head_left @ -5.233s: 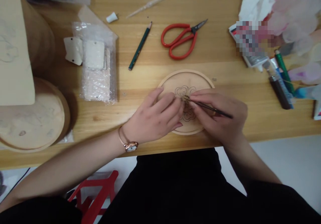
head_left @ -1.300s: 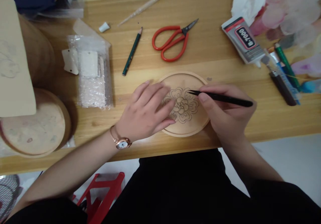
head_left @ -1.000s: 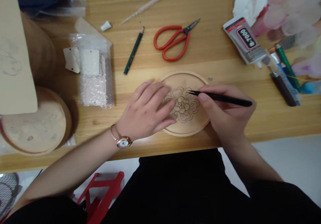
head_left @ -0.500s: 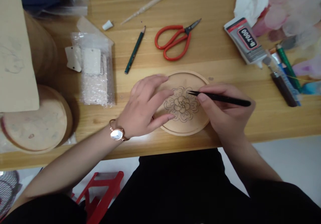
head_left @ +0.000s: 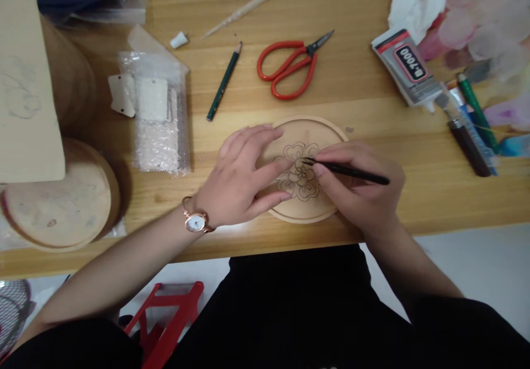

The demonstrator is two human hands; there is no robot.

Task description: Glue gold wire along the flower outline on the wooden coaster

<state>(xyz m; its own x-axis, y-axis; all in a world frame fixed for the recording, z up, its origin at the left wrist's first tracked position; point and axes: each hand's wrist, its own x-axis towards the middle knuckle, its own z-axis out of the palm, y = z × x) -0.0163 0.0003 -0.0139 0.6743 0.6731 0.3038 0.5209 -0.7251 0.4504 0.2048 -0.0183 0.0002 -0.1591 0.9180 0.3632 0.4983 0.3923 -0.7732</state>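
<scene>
A round wooden plate with a raised rim lies near the table's front edge, a flower drawn in dark lines on its face. My left hand, wearing a watch at the wrist, rests over the plate's left side with its fingers spread. Black tweezers are pinched in my right hand. Their fine tips are at the flower's centre, close to my left index finger. Whether anything tiny sits between the tips is too small to tell.
Behind the plate lie red-handled scissors, a green pencil and a plastic pipette. A glue tube, brushes and plastic cups stand right. Bubble-wrapped tags and another round wooden piece are left.
My right hand has moved left with the tweezers, bringing their tips from an upper petal to the flower's centre. My left index finger has come slightly right, nearer the tips.
</scene>
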